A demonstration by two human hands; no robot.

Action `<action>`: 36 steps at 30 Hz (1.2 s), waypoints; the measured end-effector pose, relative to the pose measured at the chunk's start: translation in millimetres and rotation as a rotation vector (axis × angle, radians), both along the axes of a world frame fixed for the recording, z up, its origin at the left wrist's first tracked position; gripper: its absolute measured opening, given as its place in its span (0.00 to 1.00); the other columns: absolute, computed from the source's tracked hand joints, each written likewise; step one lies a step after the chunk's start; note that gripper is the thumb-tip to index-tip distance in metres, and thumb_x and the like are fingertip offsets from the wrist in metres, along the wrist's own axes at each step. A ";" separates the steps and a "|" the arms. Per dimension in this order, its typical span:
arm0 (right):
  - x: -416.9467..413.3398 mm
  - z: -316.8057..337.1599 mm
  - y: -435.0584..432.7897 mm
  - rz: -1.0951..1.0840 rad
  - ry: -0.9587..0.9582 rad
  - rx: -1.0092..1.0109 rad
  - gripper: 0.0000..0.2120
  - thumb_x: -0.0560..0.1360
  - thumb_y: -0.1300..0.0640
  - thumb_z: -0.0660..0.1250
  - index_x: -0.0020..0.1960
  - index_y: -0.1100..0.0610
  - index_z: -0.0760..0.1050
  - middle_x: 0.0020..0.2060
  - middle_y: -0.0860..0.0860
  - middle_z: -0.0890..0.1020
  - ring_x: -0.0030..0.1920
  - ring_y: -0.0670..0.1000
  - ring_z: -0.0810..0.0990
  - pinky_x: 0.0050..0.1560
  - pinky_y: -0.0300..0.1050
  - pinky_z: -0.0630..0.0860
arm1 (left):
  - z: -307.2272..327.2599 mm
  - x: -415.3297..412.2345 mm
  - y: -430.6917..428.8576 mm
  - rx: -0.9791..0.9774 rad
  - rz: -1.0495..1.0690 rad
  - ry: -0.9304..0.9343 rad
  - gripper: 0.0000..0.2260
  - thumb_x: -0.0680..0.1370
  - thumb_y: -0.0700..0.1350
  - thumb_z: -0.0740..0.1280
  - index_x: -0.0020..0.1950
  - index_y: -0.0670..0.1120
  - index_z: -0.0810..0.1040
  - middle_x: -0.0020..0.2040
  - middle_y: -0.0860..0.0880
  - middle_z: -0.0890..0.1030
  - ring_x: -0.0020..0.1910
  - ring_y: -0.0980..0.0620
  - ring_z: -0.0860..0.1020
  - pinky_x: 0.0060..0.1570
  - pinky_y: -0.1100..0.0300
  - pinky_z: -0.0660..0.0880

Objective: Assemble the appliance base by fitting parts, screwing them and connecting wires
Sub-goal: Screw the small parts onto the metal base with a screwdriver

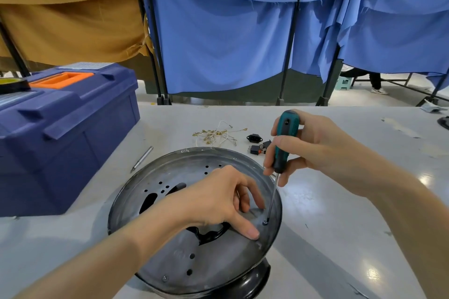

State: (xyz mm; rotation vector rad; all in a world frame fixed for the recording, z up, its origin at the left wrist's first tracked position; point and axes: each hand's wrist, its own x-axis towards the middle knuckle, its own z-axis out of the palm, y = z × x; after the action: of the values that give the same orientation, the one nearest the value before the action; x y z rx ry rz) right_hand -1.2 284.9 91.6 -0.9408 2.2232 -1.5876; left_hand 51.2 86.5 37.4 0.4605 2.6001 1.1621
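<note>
A round grey metal base plate (175,172) with several holes sits on a black housing (255,281) in front of me. My left hand (218,199) rests on the plate, fingertips pressed down beside a small screw (265,222) near the right rim. My right hand (313,150) grips a teal-handled screwdriver (284,138); its thin shaft slants down and its tip sits in that screw. Another screw (165,278) shows at the plate's near edge. White wires with brass terminals (216,135) and black switch parts (258,144) lie behind the plate.
A dark blue toolbox (68,133) with an orange handle stands at the left, with a tape roll (13,84) on its lid. A loose metal bit (142,159) lies between toolbox and plate. Blue and tan cloth screens hang beyond the table's far edge.
</note>
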 end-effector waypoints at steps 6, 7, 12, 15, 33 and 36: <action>1.2 -0.3 -1.4 0.000 0.004 -0.006 0.03 0.80 0.62 0.62 0.53 0.59 0.69 0.38 0.57 0.84 0.41 0.59 0.85 0.38 0.48 0.81 | -0.6 -1.3 0.7 0.004 -0.001 -0.014 0.16 0.62 0.44 0.82 0.47 0.50 0.83 0.37 0.51 0.78 0.32 0.56 0.72 0.36 0.63 0.71; 1.1 -0.4 -1.6 -0.001 0.004 -0.009 0.02 0.80 0.62 0.62 0.52 0.59 0.69 0.38 0.57 0.84 0.41 0.59 0.85 0.37 0.48 0.81 | -0.8 -1.5 0.7 0.005 0.000 -0.013 0.16 0.62 0.44 0.82 0.47 0.50 0.82 0.37 0.51 0.78 0.32 0.56 0.72 0.36 0.63 0.71; 1.2 -1.4 -1.7 0.016 0.004 -0.018 0.02 0.80 0.63 0.61 0.52 0.60 0.69 0.38 0.58 0.84 0.40 0.60 0.85 0.37 0.48 0.81 | -1.5 -2.4 -0.1 0.006 0.003 -0.012 0.16 0.62 0.44 0.83 0.47 0.50 0.83 0.37 0.52 0.78 0.32 0.56 0.71 0.35 0.63 0.71; 1.1 -2.2 -2.3 0.023 0.009 -0.015 0.02 0.80 0.63 0.61 0.53 0.61 0.69 0.38 0.59 0.84 0.40 0.60 0.85 0.36 0.49 0.82 | -1.6 -2.3 -0.4 -0.001 -0.005 -0.002 0.17 0.62 0.45 0.83 0.47 0.50 0.83 0.36 0.52 0.78 0.31 0.56 0.71 0.34 0.64 0.70; 4.9 2.1 -2.7 0.056 0.040 0.007 0.05 0.78 0.60 0.64 0.53 0.59 0.70 0.40 0.57 0.85 0.42 0.58 0.85 0.38 0.48 0.82 | -2.3 -3.5 -1.4 0.007 -0.019 0.001 0.16 0.62 0.46 0.82 0.47 0.51 0.83 0.37 0.52 0.78 0.31 0.57 0.71 0.35 0.64 0.70; 10.0 12.3 4.5 0.097 0.142 0.051 0.12 0.71 0.55 0.71 0.49 0.59 0.74 0.42 0.56 0.85 0.43 0.56 0.85 0.40 0.48 0.83 | -2.3 -2.3 -1.4 -0.002 -0.024 0.020 0.17 0.63 0.46 0.82 0.48 0.51 0.83 0.37 0.54 0.78 0.31 0.59 0.70 0.34 0.66 0.69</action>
State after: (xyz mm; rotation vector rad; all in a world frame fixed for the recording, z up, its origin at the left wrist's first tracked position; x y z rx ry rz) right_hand 8.8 289.4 103.9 -1.1612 2.2615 -1.4563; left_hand 48.9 85.2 35.1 0.5041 2.6053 1.1526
